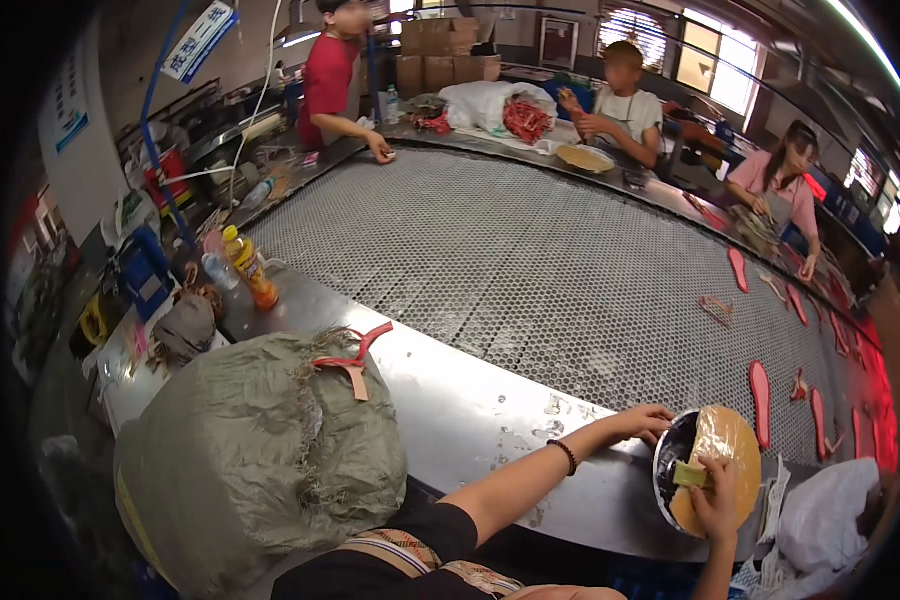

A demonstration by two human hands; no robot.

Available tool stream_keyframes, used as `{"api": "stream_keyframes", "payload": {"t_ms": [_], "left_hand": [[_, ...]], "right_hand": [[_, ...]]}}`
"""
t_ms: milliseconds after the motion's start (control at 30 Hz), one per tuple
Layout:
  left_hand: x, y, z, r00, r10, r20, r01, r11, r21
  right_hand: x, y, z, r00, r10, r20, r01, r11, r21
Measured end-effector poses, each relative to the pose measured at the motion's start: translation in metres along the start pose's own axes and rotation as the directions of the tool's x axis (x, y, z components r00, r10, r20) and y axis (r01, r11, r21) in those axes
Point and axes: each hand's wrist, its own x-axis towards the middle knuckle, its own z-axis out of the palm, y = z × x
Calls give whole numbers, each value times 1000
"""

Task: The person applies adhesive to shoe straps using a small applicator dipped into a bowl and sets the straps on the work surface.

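A round, white-rimmed dish (pixel 662 497) with a tan paste-like layer and a dark bare patch rests at the near edge of the metal table, in front of me on the right. My left hand (pixel 650 424) grips the dish's rim at its upper left, fingers bent; a dark bead bracelet circles that wrist. Over the dish, my right hand (pixel 716 497) is closed on a small flat yellow-green piece (pixel 691 476), perhaps a scraper, held against the paste by the dark patch. The lower edge of this piece is hidden.
Beyond the metal edge (pixel 460 385) spreads a honeycomb-mesh conveyor (pixel 470 240), with red sole-shaped pieces (pixel 760 400) at right. A bulging green sack (pixel 240 460) holds red straps; an orange drink bottle (pixel 250 268) stands behind. White plastic bags (pixel 830 515) lie right. Three people work across.
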Motion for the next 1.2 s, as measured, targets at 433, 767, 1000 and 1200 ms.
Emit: {"api": "stream_keyframes", "payload": {"t_ms": [433,767,1000,1200], "left_hand": [[12,10,-17,994,15,-111,-17,1000,-17],[-1,8,-4,993,42,-113,-44,999,-10],[-8,14,-11,992,21,-123,-26,999,-38],[-8,13,-8,990,-2,-142,-1,1000,-24]], "right_hand": [[17,52,-9,942,203,-268,-198,979,47],[-75,128,-78,489,279,-827,-408,910,66],[-96,157,-47,378,606,-700,-627,724,288],[-96,168,-32,708,249,-661,-509,828,-234]]}}
